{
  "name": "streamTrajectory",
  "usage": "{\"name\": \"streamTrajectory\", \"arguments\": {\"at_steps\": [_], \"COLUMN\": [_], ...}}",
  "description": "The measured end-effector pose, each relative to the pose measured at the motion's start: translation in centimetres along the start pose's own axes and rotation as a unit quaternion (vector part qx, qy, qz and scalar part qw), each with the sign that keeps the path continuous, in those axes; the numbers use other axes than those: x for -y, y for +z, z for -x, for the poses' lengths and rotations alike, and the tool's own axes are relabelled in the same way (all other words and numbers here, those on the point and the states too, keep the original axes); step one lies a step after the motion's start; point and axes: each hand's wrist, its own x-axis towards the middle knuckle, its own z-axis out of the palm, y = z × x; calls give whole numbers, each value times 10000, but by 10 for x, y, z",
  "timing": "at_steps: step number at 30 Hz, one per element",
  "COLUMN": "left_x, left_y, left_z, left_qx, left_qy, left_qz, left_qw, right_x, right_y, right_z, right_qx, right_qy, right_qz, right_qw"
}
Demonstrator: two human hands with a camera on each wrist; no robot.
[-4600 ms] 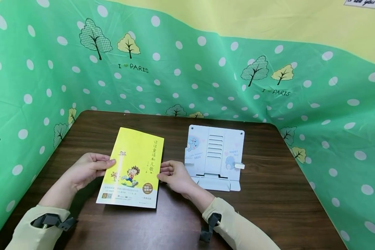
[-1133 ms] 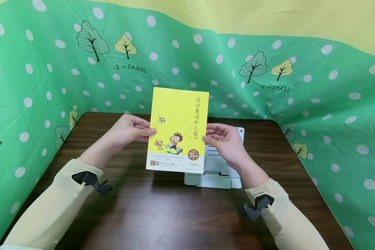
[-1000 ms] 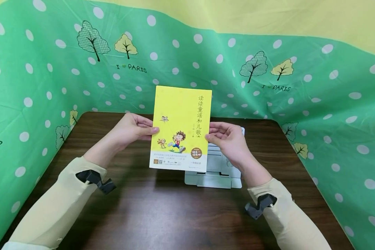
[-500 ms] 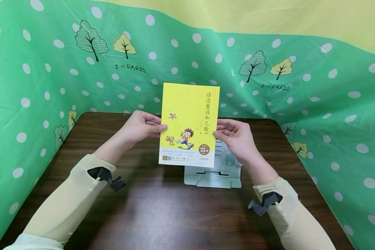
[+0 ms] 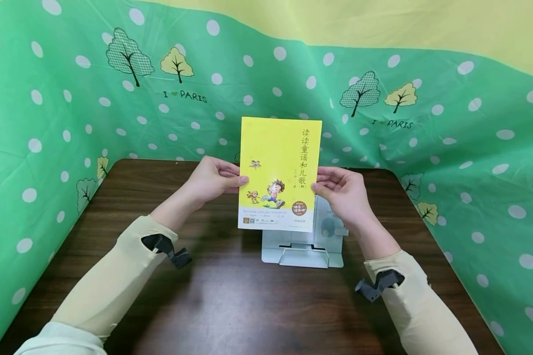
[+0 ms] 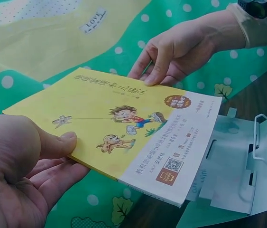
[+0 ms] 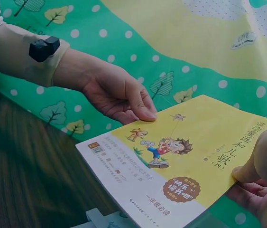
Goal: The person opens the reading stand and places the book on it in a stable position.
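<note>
A yellow book [image 5: 277, 158] with a white lower band and a cartoon child on its cover is held up in the air, front side facing me. My left hand [image 5: 215, 180] pinches its left edge, thumb on the cover and fingers behind. On the opposite edge my right hand [image 5: 344, 192] pinches it the same way. Behind and below the book stands a pale blue book stand [image 5: 271, 251], its upper part hidden by the book in the head view. In the left wrist view, the stand's wire holder [image 6: 266, 156] shows past the book's lower corner.
A dark wooden table [image 5: 231, 305] lies under the stand and arms. Green and yellow patterned cloth [image 5: 257, 74] hangs around its back and sides. Black mounts [image 5: 166, 249] are strapped on both sleeved wrists.
Both hands have lifted the yellow book from the table's left side and carried it right, turning it more upright. It now overlaps much of the stand, which stays in place.
</note>
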Motion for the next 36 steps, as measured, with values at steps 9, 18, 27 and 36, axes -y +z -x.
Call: {"name": "streamTrajectory", "arguments": {"at_steps": [9, 18, 27, 36], "left_x": [5, 12, 16, 15], "left_y": [15, 32, 42, 54], "left_z": [-10, -22, -31, -36], "left_qx": [-67, -279, -243, -287], "left_qy": [110, 355, 485, 536], "left_qz": [-161, -536, -411, -641], "left_qw": [9998, 9975, 9977, 9961], "right_x": [-6, -14, -20, -26], "right_y": [-10, -20, -27, -35], "right_z": [-2, -8, -10, -12], "right_qx": [-189, -490, -549, -752], "right_qy": [-12, -193, -196, -127], "right_qz": [64, 76, 312, 439], "right_qw": [9998, 9986, 9978, 9961]}}
